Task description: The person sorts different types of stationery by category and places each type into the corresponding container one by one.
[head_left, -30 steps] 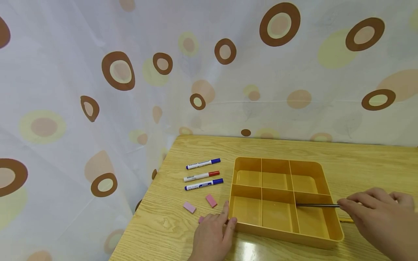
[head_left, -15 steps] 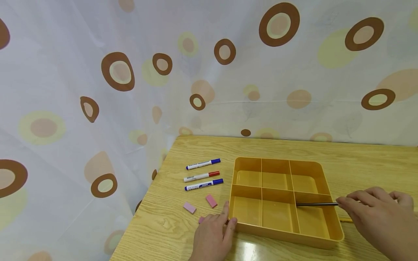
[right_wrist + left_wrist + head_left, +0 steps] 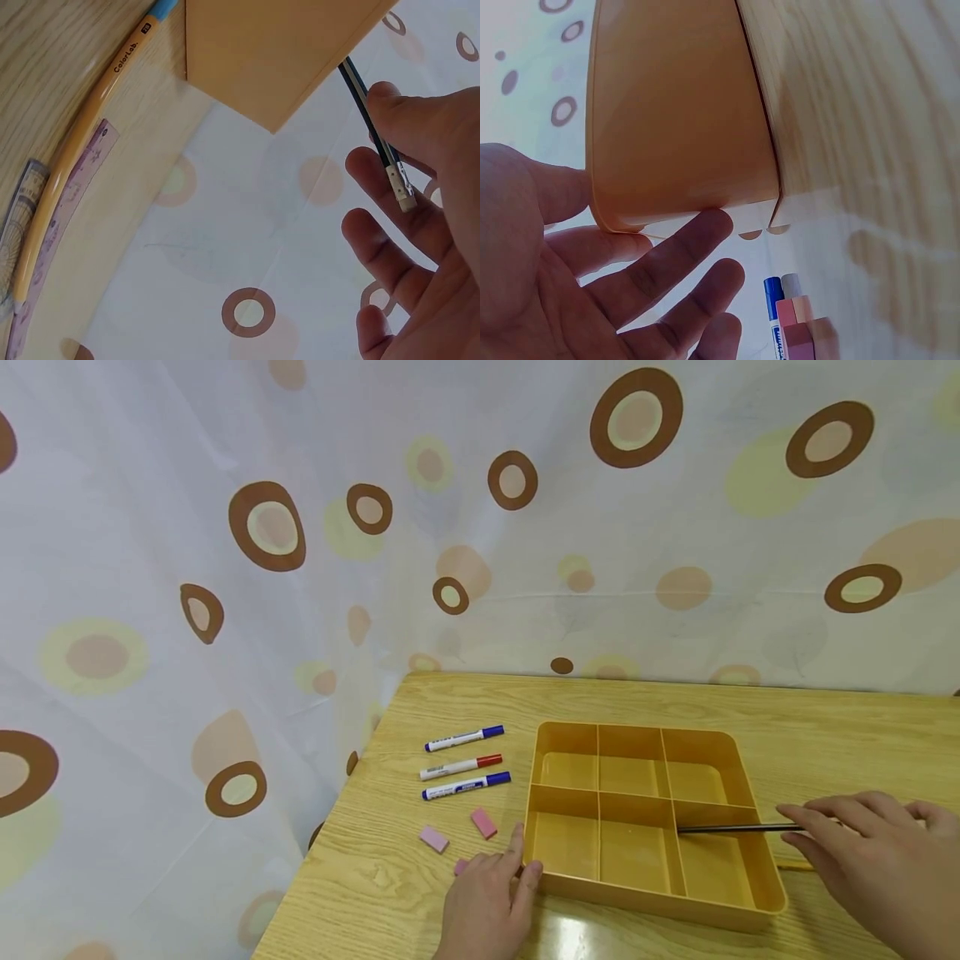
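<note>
An orange-yellow tray with six compartments [image 3: 637, 887] stands on the table. At its near left corner my left hand [image 3: 487, 900] has the thumb on the front wall and the index finger along the left side; its fingers are fairly straight in the left wrist view. A dark pencil [image 3: 723, 828] leans over the tray's right rim, its tip in the near right compartment. Its white ferrule and eraser end [image 3: 401, 187] lie between the thumb and index finger of my right hand [image 3: 885, 860], which stand parted around it.
Three markers, two with blue caps [image 3: 465, 785] and one red [image 3: 461, 766], lie left of the tray. Pink erasers [image 3: 483, 823] lie nearer me, one partly behind my left hand. Right of the tray are an orange pencil [image 3: 97, 94] and a purple patterned ruler [image 3: 64, 199].
My right thumb and index finger have parted and drawn slightly right, baring more of the dark pencil. The left hand and tray stay put.
</note>
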The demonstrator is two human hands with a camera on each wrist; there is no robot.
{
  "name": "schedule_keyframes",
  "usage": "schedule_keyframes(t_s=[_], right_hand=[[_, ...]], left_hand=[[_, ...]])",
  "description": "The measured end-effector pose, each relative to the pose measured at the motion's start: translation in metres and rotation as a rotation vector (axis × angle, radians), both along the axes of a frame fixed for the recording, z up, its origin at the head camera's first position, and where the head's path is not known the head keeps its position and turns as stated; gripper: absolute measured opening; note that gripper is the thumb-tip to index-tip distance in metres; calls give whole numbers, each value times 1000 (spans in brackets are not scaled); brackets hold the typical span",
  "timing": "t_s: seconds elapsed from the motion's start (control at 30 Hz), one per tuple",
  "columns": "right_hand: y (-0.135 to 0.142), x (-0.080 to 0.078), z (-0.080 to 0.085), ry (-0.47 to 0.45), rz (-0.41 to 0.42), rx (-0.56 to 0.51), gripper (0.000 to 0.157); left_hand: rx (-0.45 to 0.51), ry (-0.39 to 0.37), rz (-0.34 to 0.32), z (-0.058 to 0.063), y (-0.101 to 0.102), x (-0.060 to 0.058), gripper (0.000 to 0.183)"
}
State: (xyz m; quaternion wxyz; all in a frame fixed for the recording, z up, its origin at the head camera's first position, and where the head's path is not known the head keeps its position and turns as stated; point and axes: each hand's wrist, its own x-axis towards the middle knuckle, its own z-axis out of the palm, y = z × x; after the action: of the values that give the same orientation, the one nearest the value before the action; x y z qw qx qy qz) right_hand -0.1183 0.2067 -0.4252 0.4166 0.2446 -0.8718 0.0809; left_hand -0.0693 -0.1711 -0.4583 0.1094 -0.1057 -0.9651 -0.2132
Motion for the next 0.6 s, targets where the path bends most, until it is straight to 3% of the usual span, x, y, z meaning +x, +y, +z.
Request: schedule_keyframes(t_s=[0.17,0.4,0.6], right_hand=[[7,7,6,-38,-37,36,74],[25,8,-7,6,-33,-62,79],[50,10,-21,-15,-77,-123,87]], left_hand=[[0,-4,4,1,0,0,54],[6,-6,3,1,0,0,53],[10,6,2,0,0,0,53]])
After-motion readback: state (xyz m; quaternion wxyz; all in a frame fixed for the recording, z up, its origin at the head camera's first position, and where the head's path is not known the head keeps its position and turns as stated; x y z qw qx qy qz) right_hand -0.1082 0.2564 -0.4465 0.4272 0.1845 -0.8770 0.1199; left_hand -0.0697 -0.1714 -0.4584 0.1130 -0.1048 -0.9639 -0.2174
